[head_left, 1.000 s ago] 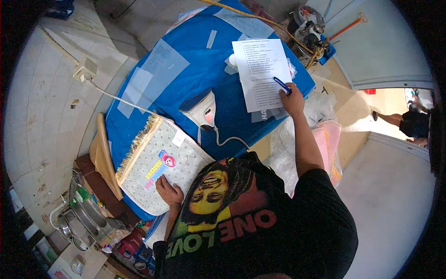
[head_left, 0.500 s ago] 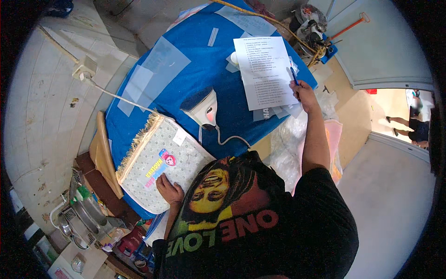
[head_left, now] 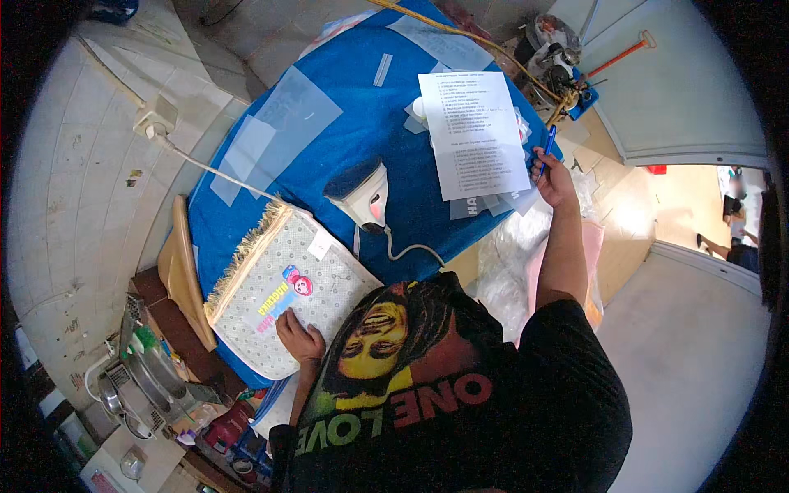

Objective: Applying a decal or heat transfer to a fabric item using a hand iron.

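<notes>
My right hand [head_left: 555, 181] is closed around a blue pen [head_left: 549, 146] just off the right edge of a white printed list sheet [head_left: 477, 135]. The sheet lies on the blue cloth-covered table [head_left: 283, 152]. My left hand [head_left: 300, 336] lies with fingers stretched out on a fringed mat [head_left: 329, 283], which has a grey patterned face. Beside those fingers, the mat carries a coloured cartoon-and-letter design [head_left: 297, 281] and a small white label [head_left: 320, 244]. A white iron [head_left: 363, 195] rests between the mat and the sheet, its cord running toward my body.
Clear film pieces [head_left: 283, 123] lie on the blue cloth. A power socket [head_left: 156, 117] hangs on a cable at left. Crumpled clear plastic [head_left: 511, 255] sits beside my right forearm. A metal sink [head_left: 152, 382] is at lower left; another person [head_left: 740, 238] shows through the doorway.
My right hand has moved right with the pen, from the sheet's edge to just beyond it. My left hand stays on the mat. The person in the doorway has shifted position.
</notes>
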### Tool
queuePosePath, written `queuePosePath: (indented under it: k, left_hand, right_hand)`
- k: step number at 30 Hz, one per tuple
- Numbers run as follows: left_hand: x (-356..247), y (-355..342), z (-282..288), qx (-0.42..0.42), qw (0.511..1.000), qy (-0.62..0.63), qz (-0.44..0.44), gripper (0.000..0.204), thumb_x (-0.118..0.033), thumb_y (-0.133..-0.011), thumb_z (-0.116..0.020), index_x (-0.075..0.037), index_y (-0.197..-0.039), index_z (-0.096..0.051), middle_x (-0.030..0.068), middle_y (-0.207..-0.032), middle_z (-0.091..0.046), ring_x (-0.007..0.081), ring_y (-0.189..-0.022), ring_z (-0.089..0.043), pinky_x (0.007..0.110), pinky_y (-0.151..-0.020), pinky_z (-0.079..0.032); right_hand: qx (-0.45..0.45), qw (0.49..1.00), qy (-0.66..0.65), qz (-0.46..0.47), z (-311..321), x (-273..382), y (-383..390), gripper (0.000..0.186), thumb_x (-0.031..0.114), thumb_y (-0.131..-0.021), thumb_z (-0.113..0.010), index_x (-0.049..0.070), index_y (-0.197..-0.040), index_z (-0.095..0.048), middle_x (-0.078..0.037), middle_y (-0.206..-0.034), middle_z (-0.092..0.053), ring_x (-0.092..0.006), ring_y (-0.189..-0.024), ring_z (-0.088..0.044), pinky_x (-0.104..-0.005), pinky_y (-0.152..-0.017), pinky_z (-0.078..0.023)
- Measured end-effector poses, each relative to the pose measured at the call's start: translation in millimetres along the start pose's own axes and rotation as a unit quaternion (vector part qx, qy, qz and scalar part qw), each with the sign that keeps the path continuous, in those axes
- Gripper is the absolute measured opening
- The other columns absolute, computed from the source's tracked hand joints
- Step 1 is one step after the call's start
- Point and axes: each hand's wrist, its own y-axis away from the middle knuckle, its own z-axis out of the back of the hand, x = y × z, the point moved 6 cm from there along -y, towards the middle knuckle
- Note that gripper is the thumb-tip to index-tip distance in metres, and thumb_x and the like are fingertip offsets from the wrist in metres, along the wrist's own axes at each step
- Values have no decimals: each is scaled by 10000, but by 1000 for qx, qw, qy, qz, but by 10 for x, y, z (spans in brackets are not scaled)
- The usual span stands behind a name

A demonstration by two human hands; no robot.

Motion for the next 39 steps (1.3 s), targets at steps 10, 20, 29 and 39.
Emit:
queuePosePath:
  k: [10,20,29,39]
  left_hand:
    - [8,-9,-12,8,1000,-7,3,696,-260,-842,-548,97,-1434,-463,301,-1369,-498,493,-1294,-452,614,-1152,-323]
    - [-14,-10,5,1,1000,-8,-7,684,-267,-860,-545,97,-1434,-462,299,-1355,-498,489,-1296,-452,622,-1147,-324]
    - [-10,-9,1,-2,1000,-2,-7,669,-274,-881,-541,100,-1430,-462,311,-1347,-499,492,-1287,-456,614,-1135,-337]
    - [2,10,-1,11,1000,-2,5,681,-304,-888,-539,90,-1439,-464,315,-1366,-492,498,-1309,-440,615,-1151,-325]
  right_hand:
    - [-8,1000,12,-5,-11,30,-14,147,154,-1068,-522,112,-1156,-632,17,-785,-580,-130,-665,-551,-261,-610,-477]
    - [-20,999,46,-7,-30,21,-44,168,181,-1061,-518,116,-1161,-636,16,-780,-578,-141,-668,-567,-288,-607,-488]
    - [-22,999,36,-13,-35,39,-37,171,182,-1060,-533,108,-1177,-634,8,-775,-582,-142,-674,-560,-287,-615,-482]
    - [-20,999,35,-15,-87,36,-28,175,190,-1087,-498,110,-1180,-623,2,-787,-590,-140,-675,-560,-280,-617,-481]
